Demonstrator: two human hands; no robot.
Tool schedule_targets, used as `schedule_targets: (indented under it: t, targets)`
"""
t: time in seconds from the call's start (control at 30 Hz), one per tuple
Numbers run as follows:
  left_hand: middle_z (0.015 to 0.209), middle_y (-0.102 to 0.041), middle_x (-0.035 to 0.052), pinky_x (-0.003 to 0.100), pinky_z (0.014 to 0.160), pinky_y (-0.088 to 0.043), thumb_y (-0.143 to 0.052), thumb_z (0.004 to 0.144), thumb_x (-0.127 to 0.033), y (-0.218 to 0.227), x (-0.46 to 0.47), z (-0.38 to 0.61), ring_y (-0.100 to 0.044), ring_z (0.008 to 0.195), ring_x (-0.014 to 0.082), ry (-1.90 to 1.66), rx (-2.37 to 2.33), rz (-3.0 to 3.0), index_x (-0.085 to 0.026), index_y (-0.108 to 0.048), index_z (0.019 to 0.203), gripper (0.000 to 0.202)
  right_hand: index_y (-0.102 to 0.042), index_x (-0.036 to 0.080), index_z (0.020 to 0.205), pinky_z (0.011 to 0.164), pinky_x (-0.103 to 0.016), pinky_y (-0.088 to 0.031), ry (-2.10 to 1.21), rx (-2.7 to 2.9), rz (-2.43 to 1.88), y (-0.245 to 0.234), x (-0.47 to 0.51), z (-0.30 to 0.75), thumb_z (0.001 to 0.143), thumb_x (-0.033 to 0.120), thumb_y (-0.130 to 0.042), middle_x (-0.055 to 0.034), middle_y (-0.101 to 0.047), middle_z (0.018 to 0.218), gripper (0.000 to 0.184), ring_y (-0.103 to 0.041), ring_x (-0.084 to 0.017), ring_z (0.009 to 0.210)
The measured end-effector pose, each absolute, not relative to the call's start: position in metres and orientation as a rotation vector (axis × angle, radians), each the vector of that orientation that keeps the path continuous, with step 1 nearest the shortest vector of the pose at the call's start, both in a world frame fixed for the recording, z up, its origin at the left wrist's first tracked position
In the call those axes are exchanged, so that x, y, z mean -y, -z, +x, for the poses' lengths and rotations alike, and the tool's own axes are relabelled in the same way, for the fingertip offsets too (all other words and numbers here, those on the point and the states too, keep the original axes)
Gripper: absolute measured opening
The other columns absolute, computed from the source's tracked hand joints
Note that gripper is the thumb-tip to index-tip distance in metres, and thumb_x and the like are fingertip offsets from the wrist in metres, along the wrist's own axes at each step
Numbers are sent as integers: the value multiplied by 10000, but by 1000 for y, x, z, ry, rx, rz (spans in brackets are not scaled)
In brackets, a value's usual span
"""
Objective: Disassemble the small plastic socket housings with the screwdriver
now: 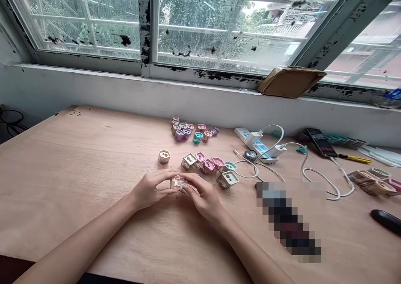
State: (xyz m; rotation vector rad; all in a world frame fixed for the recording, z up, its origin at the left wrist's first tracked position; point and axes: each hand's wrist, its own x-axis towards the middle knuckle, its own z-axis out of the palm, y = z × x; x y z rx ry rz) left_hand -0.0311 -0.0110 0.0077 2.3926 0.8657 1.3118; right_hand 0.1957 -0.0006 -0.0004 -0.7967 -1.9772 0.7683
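My left hand (151, 188) and my right hand (202, 196) meet over the wooden table top (78, 167). Their fingers together hold a small clear plastic piece (179, 182) with a white end, partly hidden by my fingertips. Just beyond my hands stands a row of small hexagonal socket-like blocks (189, 161) in cream, pink and teal, each with two round holes. A lone cream block (164, 156) sits left of them. A larger cluster of pastel blocks (188, 131) lies further back.
A white power strip (255, 144) with white cables lies to the right, near a smartphone (321, 142) and yellow-handled tool (355, 158). More blocks (369, 181) sit at the right edge. A pixelated bottle-like object (288, 221) lies near my right arm. A cardboard packet (291, 82) rests on the window ledge.
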Motion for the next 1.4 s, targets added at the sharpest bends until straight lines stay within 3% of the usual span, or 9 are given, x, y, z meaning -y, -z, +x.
schedule_targets:
  t: [0.17,0.5,0.83,1.03,1.4]
  targets:
    - [1204,-743,101,336,1007,-600,-729,901,-274,-12,14,-28,-724,1110,229,-1393,-856,2406,-190,-626,1304,424,-673,239,1271,974,-407,-567,-926,1931,-798,-3,1,196,990,262,-558,-94,-711,1211,304,-676,-257,1095]
    - [1232,-729,92,307,1021,-583,-703,920,-268,-13,16,-28,-710,1140,219,-1335,-878,2354,-186,-621,1283,381,-685,229,1211,913,-373,-572,-948,1911,-813,-3,0,193,975,229,-583,-84,-721,1143,258,-689,-237,1020]
    - [1222,-736,87,322,986,-609,-725,898,-234,-12,18,-29,-716,1130,240,-1267,-904,2335,-201,-633,1287,401,-709,234,1179,912,-391,-596,-1007,1860,-817,4,-2,194,960,313,-642,-84,-738,1116,242,-710,-246,1007]
    - [1244,-724,115,363,979,-620,-729,898,-305,-11,13,-29,-707,1149,259,-1307,-902,2211,-178,-663,1239,371,-710,234,1224,895,-400,-618,-1085,1833,-826,-2,-4,195,946,383,-667,-86,-745,1177,318,-725,-265,1034]
    - [1142,-760,90,350,894,-646,-755,857,-306,-9,12,-28,-760,987,235,-1258,-973,2077,-171,-638,1266,447,-708,240,1222,930,-415,-607,-732,1939,-840,1,-2,198,941,314,-681,-87,-754,1160,293,-731,-275,1046]
